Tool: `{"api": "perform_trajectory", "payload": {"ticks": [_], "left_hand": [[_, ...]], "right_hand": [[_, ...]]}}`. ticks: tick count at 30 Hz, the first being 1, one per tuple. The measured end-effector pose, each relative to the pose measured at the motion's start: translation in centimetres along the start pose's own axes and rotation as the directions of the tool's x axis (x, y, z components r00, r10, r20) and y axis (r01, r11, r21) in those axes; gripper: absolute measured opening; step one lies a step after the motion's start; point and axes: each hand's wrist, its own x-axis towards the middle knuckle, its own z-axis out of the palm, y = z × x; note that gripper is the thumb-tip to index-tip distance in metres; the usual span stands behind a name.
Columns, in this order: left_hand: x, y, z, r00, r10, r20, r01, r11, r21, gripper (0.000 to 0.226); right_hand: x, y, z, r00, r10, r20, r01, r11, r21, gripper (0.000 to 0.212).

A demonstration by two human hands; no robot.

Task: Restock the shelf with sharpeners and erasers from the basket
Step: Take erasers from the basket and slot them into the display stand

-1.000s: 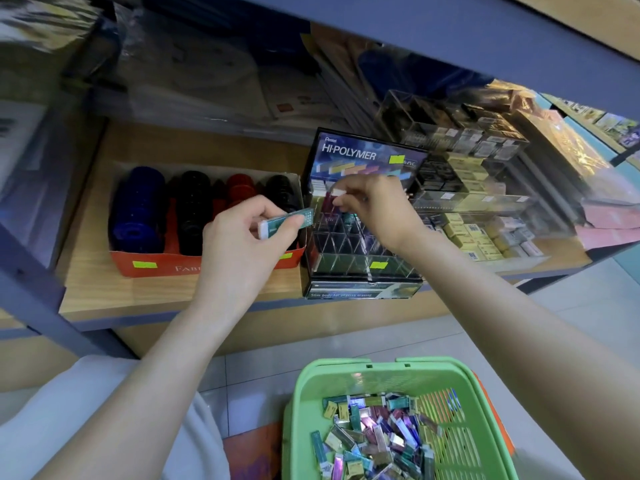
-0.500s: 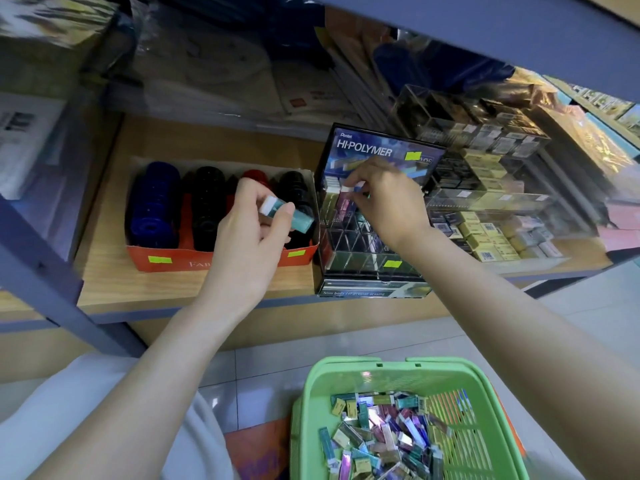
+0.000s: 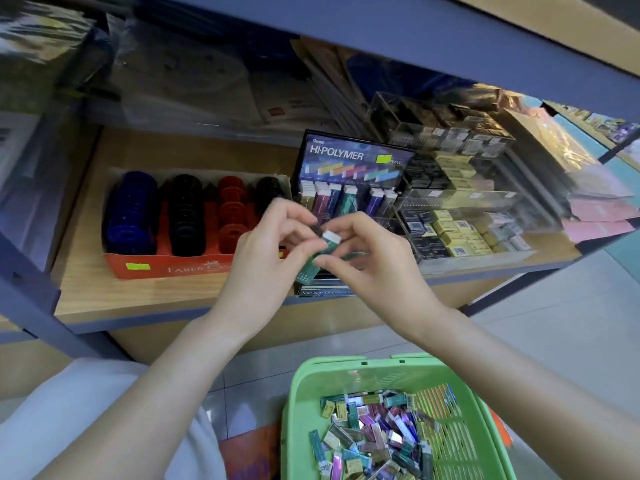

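Erasers [image 3: 374,438] in shiny teal, purple, gold and silver sleeves lie heaped in a green plastic slatted basket [image 3: 294,424] that stands on the pale tiled floor [image 3: 554,323], nearest the camera. A white garment [image 3: 86,420] shows at lower left.

Above the basket, in front of the shelf edge, both hands meet on one slim teal-sleeved eraser [image 3: 313,263], which is tilted with its white end up and to the right. The left hand [image 3: 263,268] pinches its lower part between thumb and curled fingers. The right hand [image 3: 374,268] pinches it near the white end between thumb and forefinger, its other fingers loosely bent.

Just behind the hands, a black HI-POLYMER display box [image 3: 353,157] stands on the wooden shelf board [image 3: 138,296]. A row of upright sleeved erasers [image 3: 343,199] fills its top tier; the lower tiers are hidden by the hands.

Left of it, touching or nearly so, sits a red cardboard tray [image 3: 173,268] holding rows of round sharpeners: blue [image 3: 130,213], black and red. Right of the display box, a clear acrylic organiser [image 3: 460,230] holds small yellow, black and white boxed erasers. Plastic-wrapped paper goods [image 3: 194,88] are stacked at the back, under a blue metal shelf rail [image 3: 415,36].
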Motion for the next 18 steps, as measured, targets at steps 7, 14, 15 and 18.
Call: {"api": "perform_trajectory", "payload": {"ticks": [7, 14, 15, 18], "left_hand": [[0.1, -0.6, 2.3, 0.979, 0.182, 0.097, -0.202, 0.939, 0.277, 0.023], [-0.3, -1.8, 3.5, 0.957, 0.176, 0.232, -0.286, 0.717, 0.636, 0.036], [-0.3, -1.9, 3.5, 0.958, 0.173, 0.23, -0.282, 0.716, 0.638, 0.036], [-0.4, -1.8, 3.2, 0.964, 0.159, 0.213, -0.259, 0.74, 0.621, 0.039]], "right_hand": [[0.4, 1.4, -3.0, 0.987, -0.019, -0.16, 0.002, 0.994, -0.108, 0.024], [5.2, 5.5, -4.7, 0.946, 0.103, -0.308, -0.149, 0.98, -0.129, 0.008], [5.9, 5.8, -4.6, 0.944, 0.098, -0.314, -0.152, 0.976, -0.154, 0.007], [7.6, 6.7, -4.2, 0.952, 0.079, -0.295, -0.154, 0.959, -0.239, 0.003]]}}
